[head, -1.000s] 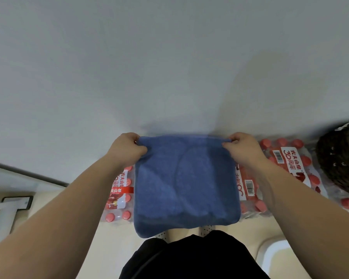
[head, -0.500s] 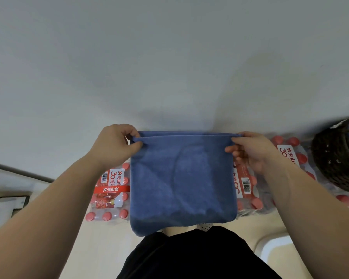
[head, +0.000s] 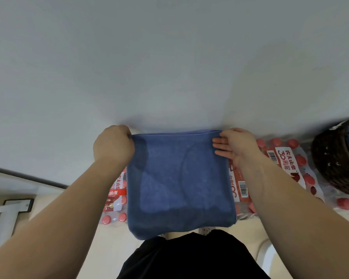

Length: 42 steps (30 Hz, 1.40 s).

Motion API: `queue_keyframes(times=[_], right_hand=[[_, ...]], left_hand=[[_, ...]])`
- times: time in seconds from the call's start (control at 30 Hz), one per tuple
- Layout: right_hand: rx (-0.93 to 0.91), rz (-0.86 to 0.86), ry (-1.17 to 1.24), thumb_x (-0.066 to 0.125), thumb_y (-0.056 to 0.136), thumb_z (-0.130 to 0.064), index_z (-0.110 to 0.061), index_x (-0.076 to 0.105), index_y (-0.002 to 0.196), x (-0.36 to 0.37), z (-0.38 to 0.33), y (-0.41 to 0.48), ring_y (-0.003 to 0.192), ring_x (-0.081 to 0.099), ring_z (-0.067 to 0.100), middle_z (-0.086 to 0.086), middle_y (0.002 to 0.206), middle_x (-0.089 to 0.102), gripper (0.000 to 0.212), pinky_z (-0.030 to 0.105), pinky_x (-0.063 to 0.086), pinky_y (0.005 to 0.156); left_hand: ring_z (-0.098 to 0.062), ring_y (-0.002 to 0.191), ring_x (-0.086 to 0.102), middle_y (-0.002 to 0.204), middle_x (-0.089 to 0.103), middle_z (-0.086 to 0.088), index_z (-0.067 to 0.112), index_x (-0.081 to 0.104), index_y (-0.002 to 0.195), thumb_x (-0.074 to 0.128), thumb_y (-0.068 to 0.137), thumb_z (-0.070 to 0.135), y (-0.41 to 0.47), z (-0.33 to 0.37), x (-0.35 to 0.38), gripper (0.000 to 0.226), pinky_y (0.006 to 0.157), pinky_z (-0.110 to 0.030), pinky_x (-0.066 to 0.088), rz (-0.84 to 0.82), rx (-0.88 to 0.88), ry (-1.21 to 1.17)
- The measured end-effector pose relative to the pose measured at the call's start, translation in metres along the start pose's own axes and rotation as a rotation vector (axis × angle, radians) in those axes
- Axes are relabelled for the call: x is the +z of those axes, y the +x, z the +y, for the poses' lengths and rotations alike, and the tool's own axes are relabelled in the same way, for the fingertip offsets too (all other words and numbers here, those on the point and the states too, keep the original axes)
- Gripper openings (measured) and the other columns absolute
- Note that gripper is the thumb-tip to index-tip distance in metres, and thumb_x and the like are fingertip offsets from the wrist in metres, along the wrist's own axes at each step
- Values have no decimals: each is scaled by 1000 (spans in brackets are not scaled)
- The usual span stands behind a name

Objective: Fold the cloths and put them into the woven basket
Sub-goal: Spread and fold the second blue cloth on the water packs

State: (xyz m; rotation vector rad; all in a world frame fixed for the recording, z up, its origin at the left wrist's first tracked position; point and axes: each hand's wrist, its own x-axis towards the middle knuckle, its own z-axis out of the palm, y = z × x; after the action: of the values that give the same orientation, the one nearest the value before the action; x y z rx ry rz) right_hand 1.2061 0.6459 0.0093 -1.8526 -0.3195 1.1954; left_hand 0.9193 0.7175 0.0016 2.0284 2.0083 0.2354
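Right hand (head: 237, 147) changed hold: fingers (head: 220, 147) went from curled to flat on the blue cloth (head: 179, 184), thumb over its top edge. Left hand (head: 113, 146) fisted on the other top corner. Cloth hung doubled in mid-air. Risk: the flat pinch slips and the layers part. Count: one cloth held, one woven basket (head: 334, 164) far right, something blue inside.

the white wall (head: 169, 57) stands close behind the hanging blue cloth (head: 179, 178), red-capped bottle packs (head: 286, 162) crowd the floor below, and open air above them reaches the woven basket (head: 334, 164) at far right.
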Motion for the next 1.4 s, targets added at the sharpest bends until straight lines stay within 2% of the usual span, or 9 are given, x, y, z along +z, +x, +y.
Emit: queue_keyframes(times=[0.2,0.47,0.67,0.8,0.93,1.07,1.2,1.3,1.4], right_hand=[[-127,23,159,58,86,-7,-13,61,82,3,-17,-3,87,74,28,13,82,72,8,41,58,82],[-195,27,387,72,85,-20,-12,65,79,-21,-20,-23,84,71,24,8,81,67,12,38,60,84],[-229,-2,305,72,84,-1,-11,56,69,-44,5,-43,81,67,24,9,77,62,24,34,60,80],[-201,6,111,70,85,1,-12,58,74,-54,38,-60,80,67,21,6,79,63,21,40,60,83],[-219,-11,-51,64,89,2,-13,63,78,-63,67,-73,83,62,20,5,87,65,18,36,56,74],[-278,-33,-197,60,93,-1,-16,72,88,-73,87,-79,82,63,13,-3,98,68,20,25,53,63],[-388,-189,-533,72,85,-10,-26,71,108,-85,101,-79,93,64,1,-15,109,66,28,18,52,74],[-543,-343,-813,83,75,-20,-31,62,118,-91,108,-76,95,56,-7,-22,107,57,49,14,44,83],[-700,-384,-999,81,73,-26,-26,59,131,-94,118,-68,109,55,13,-8,118,57,61,32,48,92]], left_hand=[[-23,57,67,70,72,-2,19,69,77,55,84,10,-7,18,-17,18,58,-31,56,139,-209,-646],[-18,66,73,72,74,-1,27,70,81,63,79,5,-26,18,-38,23,74,-46,62,179,-154,-899],[-18,77,73,79,74,5,23,72,84,70,79,3,-63,-3,-34,21,77,-43,61,138,-42,-837],[-9,68,66,76,70,15,29,70,80,72,81,7,-100,-21,-13,22,64,-17,53,112,11,-728],[-10,63,63,76,68,16,25,73,83,73,79,6,-132,-40,8,20,64,-34,56,66,25,-656],[-10,67,61,78,66,14,27,71,80,76,75,4,-158,-46,22,23,65,-35,54,90,146,-487],[-4,57,57,73,65,12,22,73,87,83,73,12,-174,-40,36,21,59,-13,39,81,147,-319],[-11,62,60,83,71,7,19,73,95,88,68,30,-183,-30,44,32,59,-18,41,84,133,-245],[-14,71,62,91,70,5,18,71,101,89,67,32,-187,-25,49,41,65,-26,50,51,136,-215]])
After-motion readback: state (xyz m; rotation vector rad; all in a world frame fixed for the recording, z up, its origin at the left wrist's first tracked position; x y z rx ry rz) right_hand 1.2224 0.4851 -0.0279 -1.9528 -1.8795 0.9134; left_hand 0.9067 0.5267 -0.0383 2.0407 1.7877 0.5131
